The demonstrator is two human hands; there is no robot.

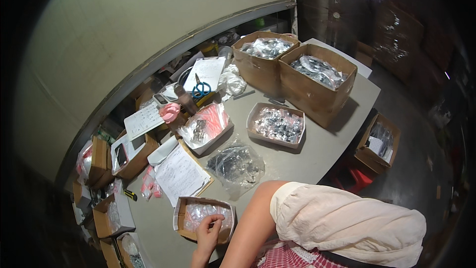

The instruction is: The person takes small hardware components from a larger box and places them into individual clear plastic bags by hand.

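My left hand point(207, 231) is over a small open cardboard box point(179, 218) at the table's near edge. Clear small plastic bags point(201, 212) with pinkish edges fill that box. The fingers are curled in toward the thumb in a pinch, and whatever they may hold is too small to make out. My right forearm point(253, 221), bare below a cream sleeve, bends back down to the lower edge, and its hand is out of view. Just beyond the box lies a clear plastic bag point(237, 166) of dark small parts.
Farther off stand a white-sided box point(277, 141) of small filled bags and a box point(218, 136) of pink-and-clear bags. Two tall cartons point(312, 99) rise at the back. Written papers point(181, 173), blue-handled scissors point(201, 89) and a yellow-black cutter point(131, 195) lie leftward.
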